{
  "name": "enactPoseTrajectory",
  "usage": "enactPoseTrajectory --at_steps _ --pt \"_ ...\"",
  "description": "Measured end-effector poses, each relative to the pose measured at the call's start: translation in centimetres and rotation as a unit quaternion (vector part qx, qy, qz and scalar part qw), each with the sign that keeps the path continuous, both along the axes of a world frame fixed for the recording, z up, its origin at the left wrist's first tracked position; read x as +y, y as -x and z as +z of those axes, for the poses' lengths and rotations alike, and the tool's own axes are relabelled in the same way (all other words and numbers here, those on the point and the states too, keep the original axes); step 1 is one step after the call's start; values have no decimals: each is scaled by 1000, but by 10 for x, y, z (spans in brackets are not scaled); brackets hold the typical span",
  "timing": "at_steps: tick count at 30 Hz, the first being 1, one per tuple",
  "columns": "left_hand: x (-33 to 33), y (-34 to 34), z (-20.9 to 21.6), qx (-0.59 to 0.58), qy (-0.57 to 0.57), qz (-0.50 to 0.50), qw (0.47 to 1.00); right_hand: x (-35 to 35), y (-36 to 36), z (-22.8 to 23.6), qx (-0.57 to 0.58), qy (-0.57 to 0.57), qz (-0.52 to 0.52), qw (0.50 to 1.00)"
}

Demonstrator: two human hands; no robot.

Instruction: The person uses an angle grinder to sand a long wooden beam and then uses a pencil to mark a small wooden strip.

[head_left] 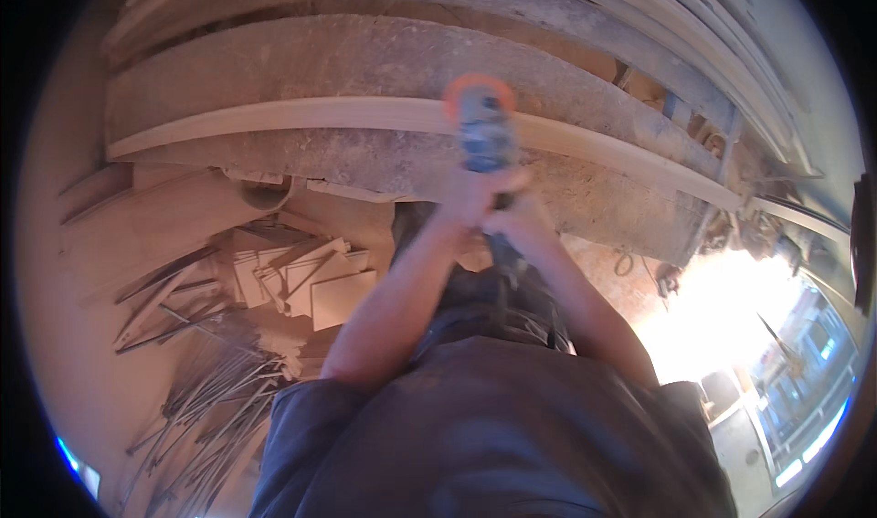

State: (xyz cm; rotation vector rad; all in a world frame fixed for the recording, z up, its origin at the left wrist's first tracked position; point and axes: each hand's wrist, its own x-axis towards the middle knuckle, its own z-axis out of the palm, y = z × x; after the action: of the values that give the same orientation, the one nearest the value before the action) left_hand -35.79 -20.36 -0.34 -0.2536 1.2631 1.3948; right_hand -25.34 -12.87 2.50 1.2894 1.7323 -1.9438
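Fingers of the left hand [470, 198] and the right hand [521, 221] are closing around the grey body of a power tool [484, 134], which is touching a long pale wooden strip [301, 116]. The strip is lying on a rough, dusty workbench [347, 57]. Flat offcuts [311, 276] and thin sticks [196, 385] are piling on the dusty floor [82, 335] to the left. The tool's orange disc [479, 87] is looking blurred.
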Motion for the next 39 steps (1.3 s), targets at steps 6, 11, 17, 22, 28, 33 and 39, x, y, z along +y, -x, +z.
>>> enactPoseTrajectory --at_steps 6,11,17,22,28,33,39 --pt "-154 177 0 -11 37 153 988 -110 202 -4 10 66 158 985" --pt "-200 220 5 -16 24 260 965 -155 253 2 25 65 147 987" --pt "-142 137 2 -29 43 153 987 -108 162 6 -46 52 112 991" --pt "-68 57 21 -23 30 -25 999 -54 48 3 -57 65 -16 996" --pt "-71 77 3 621 123 -206 746 -3 -75 13 -42 81 -229 969" --pt "-53 155 -19 761 154 -360 517 53 -191 -6 15 145 -354 924" --pt "-31 165 -21 696 116 -486 516 129 -283 -4 -12 75 -462 884"
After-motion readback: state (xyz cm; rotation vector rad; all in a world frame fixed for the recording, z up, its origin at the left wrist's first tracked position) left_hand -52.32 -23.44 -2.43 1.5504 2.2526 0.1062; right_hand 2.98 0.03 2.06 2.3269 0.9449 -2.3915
